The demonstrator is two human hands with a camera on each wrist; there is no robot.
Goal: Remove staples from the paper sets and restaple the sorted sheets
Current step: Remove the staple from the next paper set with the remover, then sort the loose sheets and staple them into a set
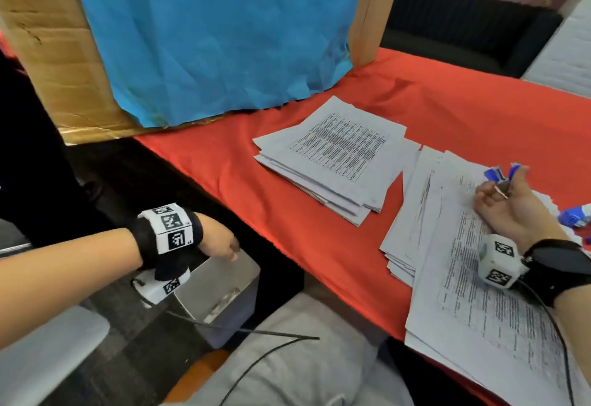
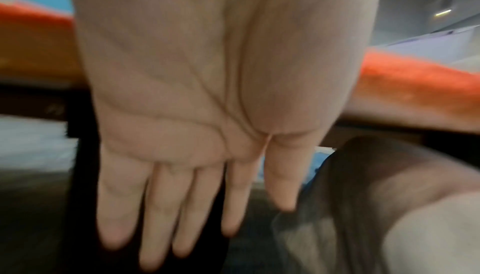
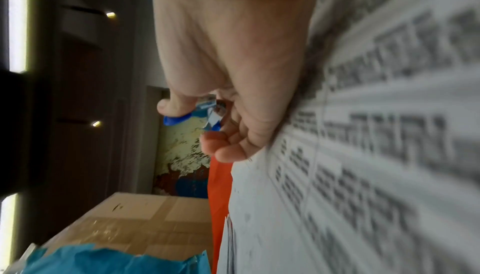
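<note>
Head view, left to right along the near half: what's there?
Left hand → small white box below the table edge → paper stack with a printed table → right hand holding the blue staple remover.

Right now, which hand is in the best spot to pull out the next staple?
Probably the right hand. It rests on the near paper stack and already pinches the blue staple remover. The left hand is open and empty, off the table above the small white box.
</note>
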